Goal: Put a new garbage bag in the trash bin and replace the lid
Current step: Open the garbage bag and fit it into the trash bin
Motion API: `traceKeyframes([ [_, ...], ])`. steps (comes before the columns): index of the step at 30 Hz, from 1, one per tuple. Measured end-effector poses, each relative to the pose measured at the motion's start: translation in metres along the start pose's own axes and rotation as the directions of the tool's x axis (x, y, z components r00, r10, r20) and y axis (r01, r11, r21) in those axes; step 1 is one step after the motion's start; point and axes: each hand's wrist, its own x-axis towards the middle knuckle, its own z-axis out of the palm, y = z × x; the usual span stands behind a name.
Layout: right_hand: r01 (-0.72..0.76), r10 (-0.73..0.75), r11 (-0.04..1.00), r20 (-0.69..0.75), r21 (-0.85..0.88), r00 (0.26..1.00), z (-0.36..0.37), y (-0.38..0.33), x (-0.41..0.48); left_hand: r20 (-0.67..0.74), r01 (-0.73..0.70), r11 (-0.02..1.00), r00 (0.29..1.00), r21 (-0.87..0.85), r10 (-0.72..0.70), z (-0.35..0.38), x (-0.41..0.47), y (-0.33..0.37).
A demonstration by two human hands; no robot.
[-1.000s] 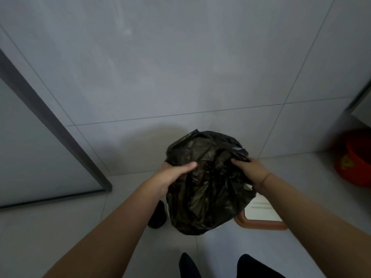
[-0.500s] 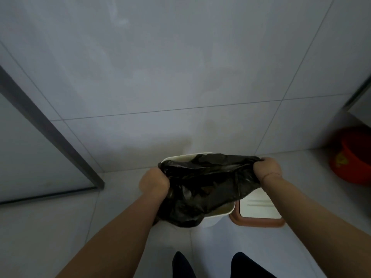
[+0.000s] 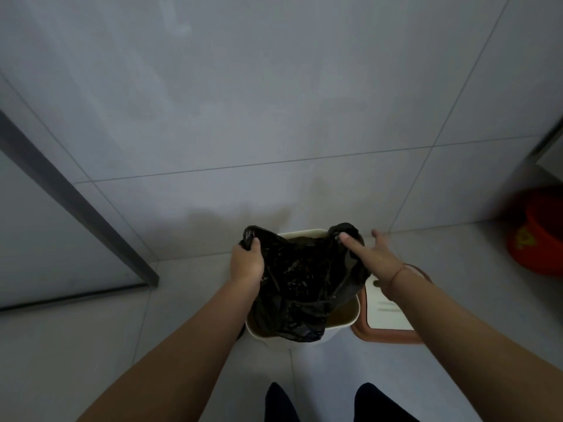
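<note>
A black garbage bag (image 3: 300, 284) hangs down into the white trash bin (image 3: 341, 328), which stands on the floor against the wall. My left hand (image 3: 246, 263) is closed on the bag's left handle at the bin's far left rim. My right hand (image 3: 373, 258) has its fingers spread, with the thumb hooked in the bag's right handle near the far right rim. The lid (image 3: 387, 321), white with a reddish-brown rim, lies on the floor just right of the bin, partly hidden by my right forearm.
A grey tiled wall (image 3: 274, 117) rises right behind the bin. A dark door frame (image 3: 76, 208) runs down at the left. A red bucket (image 3: 539, 236) stands on the floor at the far right. My feet (image 3: 329, 403) are just in front of the bin.
The bag went from a bunched bundle held up in front of me down into the bin. Both hands moved apart to its two handles, and the right hand's fingers have spread.
</note>
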Motion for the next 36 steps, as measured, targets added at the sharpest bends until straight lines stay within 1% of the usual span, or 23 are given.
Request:
traceKeyframes([
  [2,0.068,-0.066,0.985,0.013,-0.156,0.998,0.002,0.007,0.000,0.002,-0.116,0.992,0.993,0.044,0.116,0.000,0.000,-0.011],
  [3,0.118,-0.120,0.954,0.011,-0.276,0.993,0.003,0.010,0.001,-0.023,-0.175,0.983,0.984,0.054,0.176,-0.001,-0.001,-0.016],
  [5,0.220,-0.259,0.826,-0.002,-0.520,0.966,0.004,0.017,0.000,-0.160,-0.248,0.966,0.953,0.071,0.256,-0.010,-0.001,-0.021],
  [7,0.243,-0.336,0.709,-0.015,-0.662,0.942,0.001,0.025,0.000,-0.327,-0.251,0.965,0.908,0.071,0.260,-0.023,0.004,-0.023],
  [9,0.163,-0.303,0.703,-0.084,-0.692,0.949,-0.004,0.033,0.003,-0.367,-0.200,0.977,0.906,0.073,0.212,-0.034,0.009,-0.025],
  [11,0.115,-0.267,0.767,-0.151,-0.631,0.952,-0.007,0.035,0.005,-0.252,-0.181,0.976,0.945,0.124,0.207,-0.036,0.010,-0.029],
  [13,0.114,-0.260,0.789,-0.161,-0.603,0.952,-0.006,0.034,0.002,-0.080,-0.228,0.957,0.966,0.178,0.245,-0.032,0.008,-0.035],
  [14,0.097,-0.249,0.755,-0.147,-0.649,0.957,-0.004,0.032,-0.002,-0.017,-0.259,0.945,0.963,0.202,0.268,-0.029,0.007,-0.038],
  [16,0.083,-0.282,0.591,-0.109,-0.803,0.953,0.002,0.025,-0.014,0.046,-0.295,0.925,0.955,0.239,0.293,-0.027,0.005,-0.042],
  [17,0.149,-0.389,0.505,-0.071,-0.850,0.919,0.008,0.021,-0.021,0.058,-0.304,0.920,0.953,0.247,0.299,-0.027,0.004,-0.044],
  [18,0.278,-0.542,0.437,-0.003,-0.855,0.840,0.015,0.017,-0.027,0.065,-0.315,0.915,0.949,0.251,0.309,-0.027,0.002,-0.045],
  [19,0.439,-0.679,0.380,0.078,-0.814,0.730,0.025,0.014,-0.030,0.070,-0.331,0.910,0.943,0.250,0.324,-0.027,0.000,-0.045],
  [20,0.585,-0.723,0.350,0.186,-0.732,0.665,0.037,0.012,-0.032,0.074,-0.353,0.904,0.935,0.242,0.346,-0.026,-0.003,-0.045],
  [21,0.682,-0.664,0.368,0.336,-0.631,0.669,0.051,0.010,-0.032,0.080,-0.379,0.898,0.925,0.223,0.370,-0.025,-0.007,-0.045],
  [22,0.699,-0.506,0.428,0.488,-0.574,0.711,0.064,0.010,-0.028,0.089,-0.407,0.892,0.914,0.197,0.397,-0.023,-0.011,-0.045],
  [23,0.650,-0.268,0.473,0.606,-0.595,0.749,0.079,0.014,-0.019,0.100,-0.429,0.887,0.903,0.170,0.418,-0.022,-0.015,-0.044],
  [24,0.590,-0.038,0.456,0.648,-0.666,0.761,0.092,0.020,-0.006,0.106,-0.447,0.883,0.894,0.144,0.435,-0.021,-0.017,-0.043],
  [25,0.565,0.125,0.373,0.643,-0.736,0.756,0.103,0.028,0.007,0.103,-0.460,0.880,0.887,0.117,0.450,-0.021,-0.019,-0.042],
  [27,0.565,0.281,0.162,0.586,-0.809,0.760,0.117,0.048,0.034,0.069,-0.469,0.882,0.882,0.054,0.465,-0.023,-0.017,-0.040],
  [29,0.561,0.302,-0.002,0.534,-0.828,0.790,0.123,0.069,0.058,0.038,-0.452,0.892,0.892,0.006,0.451,-0.026,-0.010,-0.042],
  [31,0.557,0.271,-0.103,0.515,-0.824,0.813,0.126,0.083,0.075,0.022,-0.424,0.906,0.905,-0.018,0.424,-0.028,-0.001,-0.046],
  [34,0.566,0.210,-0.169,0.532,-0.807,0.821,0.128,0.089,0.079,0.009,-0.368,0.927,0.929,-0.065,0.370,-0.031,0.010,-0.054],
  [36,0.566,0.145,-0.188,0.547,-0.803,0.825,0.126,0.081,0.069,0.016,-0.370,0.928,0.929,-0.042,0.370,-0.035,0.018,-0.059],
])
